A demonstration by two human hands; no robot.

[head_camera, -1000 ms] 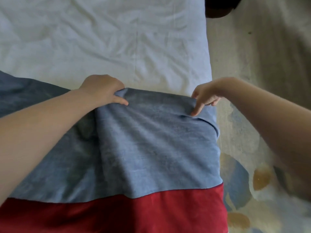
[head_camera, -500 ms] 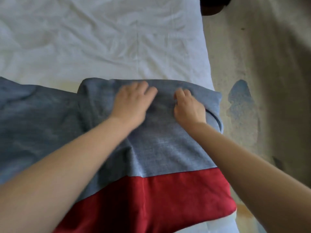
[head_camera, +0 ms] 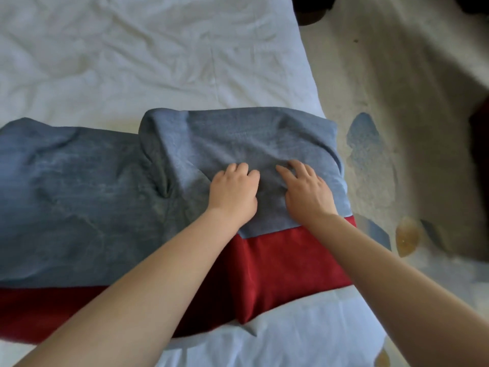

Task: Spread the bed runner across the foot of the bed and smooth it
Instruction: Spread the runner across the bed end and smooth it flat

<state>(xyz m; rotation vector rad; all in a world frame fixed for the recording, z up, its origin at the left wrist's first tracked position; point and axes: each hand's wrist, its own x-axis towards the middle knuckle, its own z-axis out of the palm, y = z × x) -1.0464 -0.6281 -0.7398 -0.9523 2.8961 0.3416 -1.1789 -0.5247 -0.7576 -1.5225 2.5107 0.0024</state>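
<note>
Across the foot of the bed (head_camera: pixel 132 62) lies the bed runner (head_camera: pixel 79 194), its blue band farther from the person and its red band nearer. The runner is rumpled, with a deep crease near its middle. Both hands rest on the blue cloth by the bed's right edge, close together but apart. The right hand (head_camera: pixel 307 192) lies flat with its fingers spread. The left hand (head_camera: pixel 234 192) bends its fingers into the cloth; whether it pinches is unclear
</note>
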